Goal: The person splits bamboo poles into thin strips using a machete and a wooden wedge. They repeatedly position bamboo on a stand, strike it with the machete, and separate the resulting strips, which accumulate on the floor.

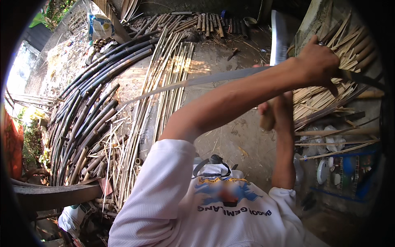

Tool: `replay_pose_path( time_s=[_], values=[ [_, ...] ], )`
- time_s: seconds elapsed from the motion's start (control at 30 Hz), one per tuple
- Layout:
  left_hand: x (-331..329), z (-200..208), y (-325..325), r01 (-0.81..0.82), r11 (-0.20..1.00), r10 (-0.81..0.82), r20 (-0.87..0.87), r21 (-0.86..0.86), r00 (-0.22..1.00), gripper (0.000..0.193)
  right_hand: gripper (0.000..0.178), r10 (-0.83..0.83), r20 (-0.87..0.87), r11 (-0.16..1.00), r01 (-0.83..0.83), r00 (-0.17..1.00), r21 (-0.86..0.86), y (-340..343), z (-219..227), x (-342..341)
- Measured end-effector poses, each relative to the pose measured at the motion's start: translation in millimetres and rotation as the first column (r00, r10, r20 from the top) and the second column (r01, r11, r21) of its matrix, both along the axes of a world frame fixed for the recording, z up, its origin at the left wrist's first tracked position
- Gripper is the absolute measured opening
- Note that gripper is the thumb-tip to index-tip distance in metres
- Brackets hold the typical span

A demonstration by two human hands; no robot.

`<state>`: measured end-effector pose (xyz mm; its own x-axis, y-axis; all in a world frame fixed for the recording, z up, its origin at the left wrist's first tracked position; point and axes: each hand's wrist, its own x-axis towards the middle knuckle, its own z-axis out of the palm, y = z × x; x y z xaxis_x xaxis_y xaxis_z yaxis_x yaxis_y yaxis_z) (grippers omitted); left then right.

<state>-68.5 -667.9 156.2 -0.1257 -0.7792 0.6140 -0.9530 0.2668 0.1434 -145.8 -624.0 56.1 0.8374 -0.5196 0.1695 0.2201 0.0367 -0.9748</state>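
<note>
My left arm stretches across to the right, and my left hand [319, 61] is closed round a long grey-green bamboo strip [222, 76]. The strip runs from the left, behind my forearm, and out past the hand at the right. Below that forearm my right hand [282, 109] grips a machete [279, 41]. Its broad, bright blade points away from me, above my left forearm, slightly blurred. The forearm hides part of the right hand and the spot where blade and strip come close, so I cannot tell whether they touch.
Long pale split strips [162, 82] lie on the ground at left centre. Beyond them are curved dark bamboo poles [94, 74]. Cut strips [317, 99] are heaped at the right, near a blue rack [337, 193]. Short bamboo pieces [212, 24] line the back.
</note>
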Motion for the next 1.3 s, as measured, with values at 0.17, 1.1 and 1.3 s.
replay_pose_path(
  time_s=[0.17,1.1,1.3],
  values=[
    [65.1,-23.1,60.5,-0.159,0.987,0.153,-0.173,-0.02,0.973,0.029,0.037,0.201,-0.004,0.97,-0.198,0.98,0.138,78.5,-18.9,46.9],
    [331.5,7.3,114.8,-0.705,0.671,0.641,-0.655,0.227,0.4,0.02,0.043,0.658,-0.135,0.749,-0.662,0.741,0.019,29.6,-32.3,282.8],
    [376.9,61.3,57.3,-0.723,0.651,0.705,-0.538,0.23,0.463,0.021,0.051,0.767,-0.406,0.555,-0.832,0.498,0.027,-13.3,-20.8,267.3]
  ],
)
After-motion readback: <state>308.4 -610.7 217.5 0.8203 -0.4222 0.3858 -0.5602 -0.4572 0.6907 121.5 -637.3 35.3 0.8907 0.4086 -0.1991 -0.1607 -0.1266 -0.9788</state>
